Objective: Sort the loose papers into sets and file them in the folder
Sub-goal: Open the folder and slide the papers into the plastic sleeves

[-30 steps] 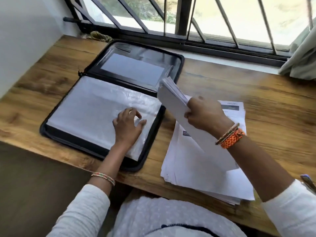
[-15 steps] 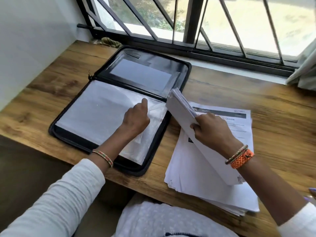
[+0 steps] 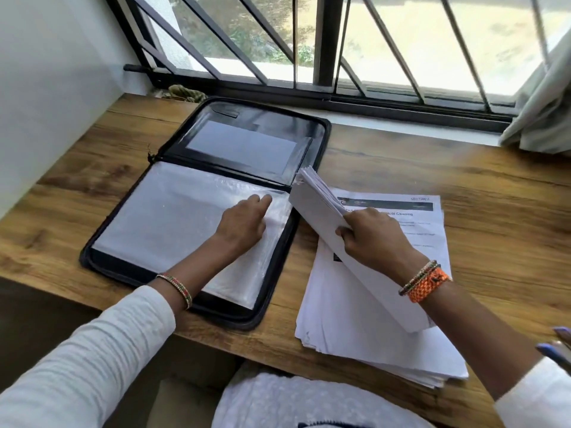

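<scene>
Left hand (image 3: 244,223) now lies with straight fingers on the folder (image 3: 173,220) sleeve's right edge; right hand (image 3: 375,239) grips a set of papers (image 3: 318,205), ready for filing.

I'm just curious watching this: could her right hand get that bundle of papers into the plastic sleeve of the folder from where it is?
Probably yes. The right hand grips the paper set raised right beside the folder, nothing between them. The left hand is at the plastic sleeve; whether it's open isn't visible.

Bright daylight from window (image 3: 386,41), wide-angle distortion.
</scene>
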Demonstrator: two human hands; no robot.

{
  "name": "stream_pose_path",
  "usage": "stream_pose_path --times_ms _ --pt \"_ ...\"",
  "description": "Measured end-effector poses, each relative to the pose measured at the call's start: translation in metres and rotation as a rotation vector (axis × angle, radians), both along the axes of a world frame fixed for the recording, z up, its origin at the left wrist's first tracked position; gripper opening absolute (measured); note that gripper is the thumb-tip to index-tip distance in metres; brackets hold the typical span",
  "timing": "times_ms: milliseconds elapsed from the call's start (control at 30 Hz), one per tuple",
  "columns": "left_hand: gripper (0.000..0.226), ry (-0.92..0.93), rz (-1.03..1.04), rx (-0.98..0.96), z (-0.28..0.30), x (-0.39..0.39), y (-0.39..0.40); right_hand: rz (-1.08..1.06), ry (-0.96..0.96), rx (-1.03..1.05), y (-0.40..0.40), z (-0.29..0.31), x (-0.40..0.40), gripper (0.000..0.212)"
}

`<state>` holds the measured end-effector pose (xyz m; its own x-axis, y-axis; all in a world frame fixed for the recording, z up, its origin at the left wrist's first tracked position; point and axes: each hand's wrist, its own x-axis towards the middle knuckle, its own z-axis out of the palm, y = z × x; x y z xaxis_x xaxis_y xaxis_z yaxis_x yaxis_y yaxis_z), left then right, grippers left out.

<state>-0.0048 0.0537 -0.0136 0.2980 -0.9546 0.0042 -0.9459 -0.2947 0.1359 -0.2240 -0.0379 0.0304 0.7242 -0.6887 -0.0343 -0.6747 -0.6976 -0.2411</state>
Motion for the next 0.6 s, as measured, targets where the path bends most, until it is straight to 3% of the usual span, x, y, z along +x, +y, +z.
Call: stream_pose_path --times_ms 167,267,333,467,600 --pt "0.063 -0.356 -0.023 0.375 0.01 -0.013 -0.007 -0.017 -0.004 0.031 -0.003 0.002 0.001 0.021" --pt "0.055 -0.49 0.008 0.423 0.007 -0.02 -0.012 -0.011 -0.007 0.03 -0.003 0.001 0.001 0.02" --pt "0.04 -0.475 0.049 0.359 0.007 -0.021 -0.017 -0.008 -0.006 0.026 -0.002 0.001 0.001 0.019" --pt "0.024 -0.136 0.223 0.29 0.003 -0.017 -0.021 0.002 -0.019 0.029 -0.001 0.001 0.001 0.02" --pt "0.016 -0.162 0.229 0.199 0.0 -0.018 -0.015 -0.011 -0.016 0.031 -0.001 0.001 0.0 0.021"
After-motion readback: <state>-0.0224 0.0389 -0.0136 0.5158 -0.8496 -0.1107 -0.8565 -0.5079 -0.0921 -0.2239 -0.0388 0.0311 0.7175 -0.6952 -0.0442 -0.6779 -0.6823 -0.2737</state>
